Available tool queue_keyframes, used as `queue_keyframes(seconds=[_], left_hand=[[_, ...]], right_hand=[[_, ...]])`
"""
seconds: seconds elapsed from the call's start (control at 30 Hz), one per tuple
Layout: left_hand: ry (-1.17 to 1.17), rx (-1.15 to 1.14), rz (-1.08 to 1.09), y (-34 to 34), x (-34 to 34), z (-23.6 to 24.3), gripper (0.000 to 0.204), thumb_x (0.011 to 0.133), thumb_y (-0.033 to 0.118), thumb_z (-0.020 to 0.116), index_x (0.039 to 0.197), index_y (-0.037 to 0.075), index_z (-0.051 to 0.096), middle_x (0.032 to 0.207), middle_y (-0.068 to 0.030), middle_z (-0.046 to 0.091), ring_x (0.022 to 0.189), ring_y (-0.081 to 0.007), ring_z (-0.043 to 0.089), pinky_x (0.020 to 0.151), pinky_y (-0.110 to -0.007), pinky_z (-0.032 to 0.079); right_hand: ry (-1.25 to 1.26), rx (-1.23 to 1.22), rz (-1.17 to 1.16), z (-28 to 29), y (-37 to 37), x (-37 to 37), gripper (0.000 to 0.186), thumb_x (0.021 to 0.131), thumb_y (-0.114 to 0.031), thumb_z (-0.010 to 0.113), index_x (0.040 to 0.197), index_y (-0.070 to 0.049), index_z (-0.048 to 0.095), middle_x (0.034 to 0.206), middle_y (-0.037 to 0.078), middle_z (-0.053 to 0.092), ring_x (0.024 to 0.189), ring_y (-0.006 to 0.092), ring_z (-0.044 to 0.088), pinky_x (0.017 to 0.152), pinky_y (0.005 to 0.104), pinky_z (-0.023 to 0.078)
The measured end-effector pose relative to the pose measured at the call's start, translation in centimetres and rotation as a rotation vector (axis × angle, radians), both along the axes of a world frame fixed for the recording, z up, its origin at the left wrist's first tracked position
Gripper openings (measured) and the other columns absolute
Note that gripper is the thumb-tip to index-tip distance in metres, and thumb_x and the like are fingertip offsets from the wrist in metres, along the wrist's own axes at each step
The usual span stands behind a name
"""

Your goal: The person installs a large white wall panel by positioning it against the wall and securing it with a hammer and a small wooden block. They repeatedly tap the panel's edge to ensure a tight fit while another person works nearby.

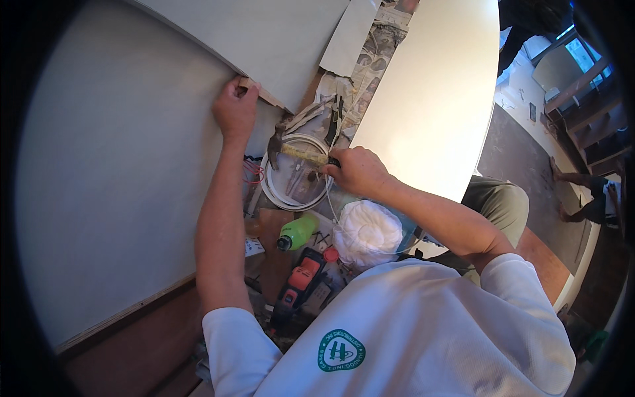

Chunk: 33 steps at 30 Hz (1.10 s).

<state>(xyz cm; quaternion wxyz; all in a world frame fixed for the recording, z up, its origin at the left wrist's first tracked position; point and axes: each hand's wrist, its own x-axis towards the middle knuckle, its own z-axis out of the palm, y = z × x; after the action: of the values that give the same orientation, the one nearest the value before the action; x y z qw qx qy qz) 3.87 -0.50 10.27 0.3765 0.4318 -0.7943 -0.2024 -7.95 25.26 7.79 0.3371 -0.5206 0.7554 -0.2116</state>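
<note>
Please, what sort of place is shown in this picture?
Probably a carpentry workshop or building site: a dark-headed, yellow-handled claw hammer, a round white coil and large, flat white boards suggest it.

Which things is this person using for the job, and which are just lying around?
Probably for the job:
hammer, in the right fingers
wood strip, at the left fingers
panel beside the strip

Seemingly just lying around:
bottle
power tool
coil
white bundle
</note>
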Motion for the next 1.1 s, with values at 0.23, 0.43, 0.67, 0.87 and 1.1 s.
queue_keyframes(seconds=[0.23,0.43,0.67,0.87,1.1], left_hand=[[0.004,0.042,-0.045,-0.5,0.0,1.1,0.040,0.081,0.021,0.082,0.112,-0.003,0.073,0.082,-0.0096,0.076,0.073,-0.0134,0.070,0.071,-0.031,0.055],[0.074,0.020,-0.062,-0.6,0.0,0.4,0.039,0.081,0.019,0.082,0.113,-0.003,0.073,0.085,-0.0088,0.076,0.075,-0.0136,0.071,0.074,-0.029,0.055],[0.116,0.029,-0.061,-1.3,0.3,-0.5,0.038,0.080,0.018,0.083,0.111,-0.002,0.073,0.085,-0.0089,0.076,0.074,-0.0141,0.071,0.074,-0.030,0.056],[0.059,0.033,-0.033,-0.4,-0.3,0.5,0.039,0.082,0.017,0.082,0.114,-0.003,0.072,0.085,-0.0059,0.075,0.074,-0.0095,0.065,0.072,-0.027,0.053],[0.057,0.004,-0.040,-0.7,-0.2,0.5,0.036,0.080,0.018,0.082,0.109,-0.002,0.074,0.080,-0.0095,0.075,0.071,-0.0149,0.070,0.071,-0.031,0.055]], right_hand=[[0.010,-0.042,0.022,1.3,-1.5,0.5,0.035,0.094,-0.038,0.066,0.104,-0.005,0.071,0.090,0.023,0.072,0.091,0.0422,0.070,0.081,0.0527,0.055],[0.032,-0.050,0.188,1.1,-2.1,1.7,0.033,0.094,-0.037,0.066,0.106,-0.006,0.070,0.087,0.022,0.071,0.088,0.0430,0.070,0.080,0.0527,0.056],[0.040,-0.188,0.092,-0.1,-4.7,0.8,0.030,0.094,-0.036,0.064,0.100,-0.007,0.070,0.081,0.023,0.070,0.083,0.0430,0.071,0.077,0.0530,0.056],[0.005,-0.194,0.046,-0.3,-4.7,3.0,0.031,0.093,-0.035,0.066,0.101,-0.006,0.071,0.082,0.023,0.070,0.083,0.0423,0.071,0.076,0.0532,0.056],[-0.005,-0.181,0.005,0.0,-5.3,1.3,0.034,0.093,-0.038,0.068,0.102,-0.005,0.071,0.085,0.024,0.071,0.084,0.0440,0.069,0.076,0.0531,0.055]])
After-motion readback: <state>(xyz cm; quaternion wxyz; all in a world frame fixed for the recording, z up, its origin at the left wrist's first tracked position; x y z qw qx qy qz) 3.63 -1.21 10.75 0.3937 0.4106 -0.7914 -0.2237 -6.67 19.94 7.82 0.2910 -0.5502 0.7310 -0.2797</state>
